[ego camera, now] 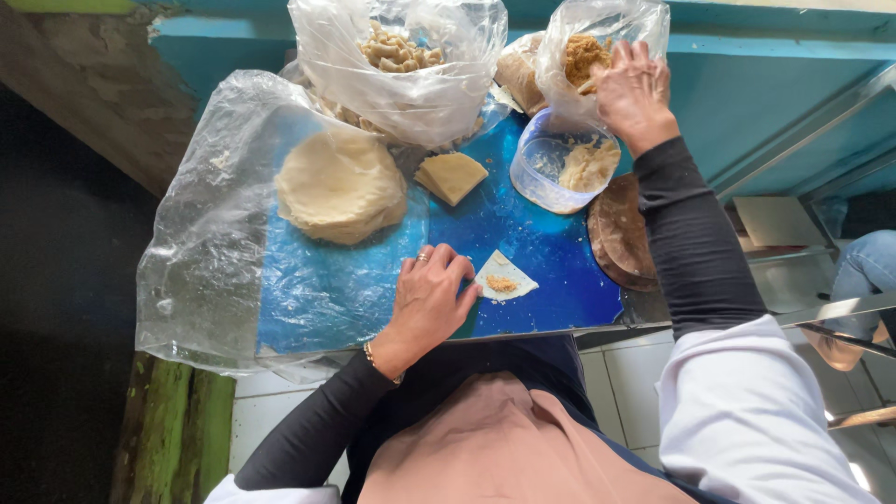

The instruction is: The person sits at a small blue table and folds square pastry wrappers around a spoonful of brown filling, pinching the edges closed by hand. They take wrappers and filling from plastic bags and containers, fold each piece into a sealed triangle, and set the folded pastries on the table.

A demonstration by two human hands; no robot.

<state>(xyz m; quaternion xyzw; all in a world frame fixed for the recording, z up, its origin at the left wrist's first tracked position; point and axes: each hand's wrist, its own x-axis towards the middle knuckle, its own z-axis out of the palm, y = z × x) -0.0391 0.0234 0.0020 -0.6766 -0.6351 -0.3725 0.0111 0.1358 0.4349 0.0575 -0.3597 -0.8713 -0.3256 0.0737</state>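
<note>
Plastic sheeting (201,252) drapes off the blue board (532,243) at nine o'clock, and on it sits a stack of round dough wrappers (341,185), plenty left to fill by the look of it. At twelve o'clock a clear bag (401,65) holds folded pieces, seemingly finished ones. A wedge of cut wrappers (451,175) lies just below it. The left hand (427,301) rests flat at six o'clock, fingers loosely spread, fingertips touching the edge of a small wrapper (504,280) with a dab of crumbly filling at its centre, not yet folded. At two o'clock the right hand (633,91) reaches into a bag of brown filling (583,56), fingers curled; whether it pinches any I cannot tell. A clear tub (565,168) stands beneath. Teal painted wall and white floor tiles surround the work surface.
</note>
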